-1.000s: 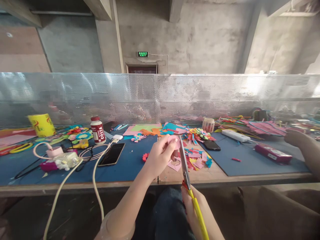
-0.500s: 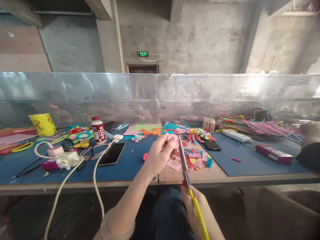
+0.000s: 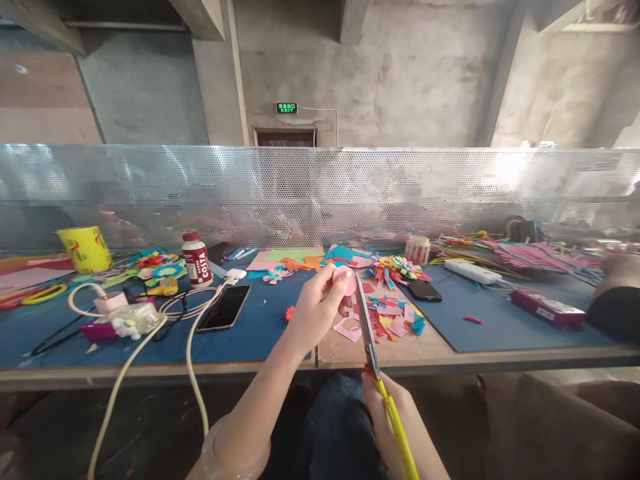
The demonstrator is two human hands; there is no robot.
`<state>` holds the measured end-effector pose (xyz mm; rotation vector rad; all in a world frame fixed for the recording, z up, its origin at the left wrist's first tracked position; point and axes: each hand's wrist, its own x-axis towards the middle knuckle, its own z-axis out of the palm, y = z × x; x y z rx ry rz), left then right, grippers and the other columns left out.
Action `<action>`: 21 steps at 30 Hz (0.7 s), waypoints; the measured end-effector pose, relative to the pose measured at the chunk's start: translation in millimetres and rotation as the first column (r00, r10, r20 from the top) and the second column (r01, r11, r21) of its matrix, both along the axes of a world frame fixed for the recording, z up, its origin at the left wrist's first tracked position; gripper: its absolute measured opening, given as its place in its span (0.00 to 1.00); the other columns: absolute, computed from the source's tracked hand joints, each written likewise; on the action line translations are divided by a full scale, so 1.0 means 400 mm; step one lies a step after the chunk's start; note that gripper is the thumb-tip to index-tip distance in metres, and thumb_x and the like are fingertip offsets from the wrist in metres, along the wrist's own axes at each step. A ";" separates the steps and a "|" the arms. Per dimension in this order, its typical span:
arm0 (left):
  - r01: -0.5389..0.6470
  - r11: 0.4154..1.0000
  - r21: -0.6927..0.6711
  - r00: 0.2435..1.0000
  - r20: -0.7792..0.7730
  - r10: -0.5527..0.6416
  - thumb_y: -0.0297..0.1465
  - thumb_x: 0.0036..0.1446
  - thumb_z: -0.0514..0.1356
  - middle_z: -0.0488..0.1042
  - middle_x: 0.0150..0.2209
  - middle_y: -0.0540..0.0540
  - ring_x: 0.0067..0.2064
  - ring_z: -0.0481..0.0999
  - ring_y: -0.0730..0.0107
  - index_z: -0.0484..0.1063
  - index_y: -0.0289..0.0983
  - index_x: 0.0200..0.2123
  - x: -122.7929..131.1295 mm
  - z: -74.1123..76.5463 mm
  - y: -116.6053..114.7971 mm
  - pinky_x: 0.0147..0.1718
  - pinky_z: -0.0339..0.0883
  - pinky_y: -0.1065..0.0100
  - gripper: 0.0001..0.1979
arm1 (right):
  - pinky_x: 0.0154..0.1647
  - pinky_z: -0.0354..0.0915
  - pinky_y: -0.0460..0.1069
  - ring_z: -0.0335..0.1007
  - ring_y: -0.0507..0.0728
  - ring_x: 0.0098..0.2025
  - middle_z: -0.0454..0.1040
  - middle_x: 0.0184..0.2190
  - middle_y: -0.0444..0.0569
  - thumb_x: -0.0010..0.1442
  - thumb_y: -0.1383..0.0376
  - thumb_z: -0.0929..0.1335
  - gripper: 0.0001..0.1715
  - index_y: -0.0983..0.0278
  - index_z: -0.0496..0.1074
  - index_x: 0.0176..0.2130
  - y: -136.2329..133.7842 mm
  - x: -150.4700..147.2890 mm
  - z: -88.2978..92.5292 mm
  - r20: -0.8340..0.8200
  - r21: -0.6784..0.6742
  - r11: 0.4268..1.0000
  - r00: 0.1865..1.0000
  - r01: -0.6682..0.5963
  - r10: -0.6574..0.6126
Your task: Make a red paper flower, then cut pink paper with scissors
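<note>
Between the thumb and fingers of my left hand is a small round piece of pink paper, held up over the table. My right hand grips scissors with yellow handles, their blades pointing up and away from me. The blade tips are right beside the paper's right edge; whether they touch it I cannot tell. Below and behind the blades lies a heap of coloured paper scraps, among them a pink scrap with a round hole. Several paper flowers lie just beyond the scraps.
Left of my hands are a black phone, a red Costa bottle, white cables and a yellow tape roll. On the right are another phone, a white power strip, a purple box and another person's arm.
My left hand and the pink paper have shifted very slightly left. The scissors stay almost in place. At the far right, the other person's arm has moved a little.
</note>
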<state>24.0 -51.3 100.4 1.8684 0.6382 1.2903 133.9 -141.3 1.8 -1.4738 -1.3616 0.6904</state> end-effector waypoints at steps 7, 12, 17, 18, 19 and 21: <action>-0.021 0.999 -0.027 1.000 0.002 0.021 0.40 0.60 0.51 0.66 0.22 0.54 0.22 0.66 0.78 0.60 0.40 0.27 -0.002 -0.007 0.010 0.21 0.61 0.75 0.12 | 0.20 0.54 0.43 0.57 0.51 0.20 0.57 0.13 0.40 0.58 0.51 0.59 0.22 0.61 0.55 0.21 0.003 0.002 -0.015 -0.011 0.041 0.999 1.000 -0.008 0.009; 0.016 0.999 -0.043 1.000 0.001 -0.016 0.40 0.60 0.52 0.68 0.23 0.53 0.20 0.65 0.78 0.61 0.41 0.29 -0.006 -0.023 0.030 0.15 0.56 0.76 0.11 | 0.20 0.55 0.44 0.59 0.51 0.20 0.59 0.15 0.40 0.58 0.49 0.59 0.22 0.62 0.58 0.23 0.014 0.008 -0.036 -0.096 0.044 0.999 0.995 0.007 -0.003; 0.008 0.997 -0.074 1.000 0.000 -0.008 0.37 0.58 0.55 0.66 0.22 0.54 0.20 0.64 0.80 0.64 0.39 0.30 -0.008 -0.030 0.038 0.16 0.55 0.77 0.08 | 0.25 0.62 0.46 0.66 0.55 0.28 0.69 0.25 0.46 0.54 0.47 0.63 0.23 0.64 0.66 0.36 0.022 0.017 -0.064 -0.179 0.098 0.995 0.984 0.026 -0.008; 0.003 0.997 -0.079 1.000 0.001 -0.003 0.36 0.58 0.55 0.65 0.22 0.54 0.20 0.63 0.81 0.64 0.39 0.30 -0.009 -0.029 0.037 0.17 0.55 0.78 0.08 | 0.28 0.63 0.47 0.68 0.56 0.31 0.71 0.29 0.47 0.53 0.47 0.64 0.25 0.64 0.66 0.40 0.023 0.018 -0.068 -0.186 0.128 0.991 0.983 0.035 -0.011; 0.001 0.997 -0.084 1.000 0.006 0.000 0.36 0.58 0.55 0.65 0.22 0.54 0.20 0.63 0.81 0.64 0.39 0.29 -0.010 -0.027 0.035 0.17 0.55 0.78 0.08 | 0.32 0.64 0.48 0.68 0.57 0.34 0.71 0.31 0.48 0.51 0.48 0.66 0.27 0.65 0.66 0.42 0.023 0.017 -0.071 -0.189 0.157 0.986 0.982 0.048 -0.017; 0.008 0.996 -0.093 1.000 0.018 -0.006 0.36 0.58 0.55 0.64 0.21 0.55 0.20 0.61 0.82 0.63 0.38 0.27 -0.013 -0.023 0.028 0.18 0.55 0.78 0.10 | 0.34 0.65 0.49 0.69 0.58 0.35 0.72 0.33 0.49 0.50 0.48 0.67 0.28 0.65 0.67 0.43 0.025 0.014 -0.074 -0.194 0.197 0.978 0.980 0.072 -0.033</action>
